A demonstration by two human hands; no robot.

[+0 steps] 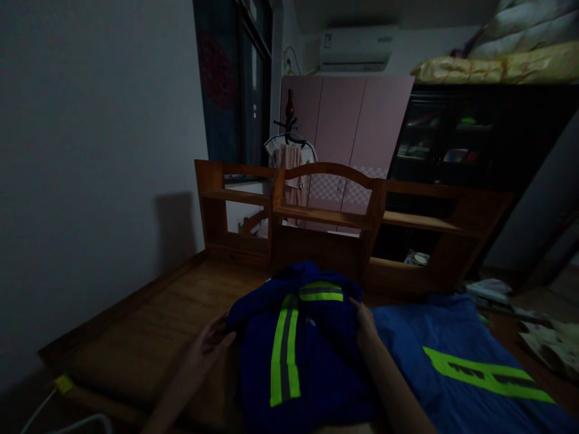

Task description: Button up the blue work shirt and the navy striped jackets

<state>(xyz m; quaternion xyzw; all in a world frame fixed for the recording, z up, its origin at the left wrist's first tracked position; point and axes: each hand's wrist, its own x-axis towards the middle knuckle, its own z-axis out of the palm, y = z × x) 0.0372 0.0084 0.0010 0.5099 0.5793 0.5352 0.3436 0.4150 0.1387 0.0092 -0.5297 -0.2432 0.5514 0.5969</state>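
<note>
A dark blue work jacket with yellow-green and grey reflective strips lies bunched on the wooden bed board in front of me. My left hand is at the jacket's left edge, its fingers apart and slightly curled, and it holds nothing that I can see. On the opposite side, my right hand has its fingers closed on the jacket's right edge. To the right lies a lighter blue garment, spread out, with a worn yellow-green strip across it.
The bed board ends at a wooden headboard with shelves. A wall runs along the left. Behind the headboard are a pink wardrobe and clothes on a stand. A white cable is at lower left.
</note>
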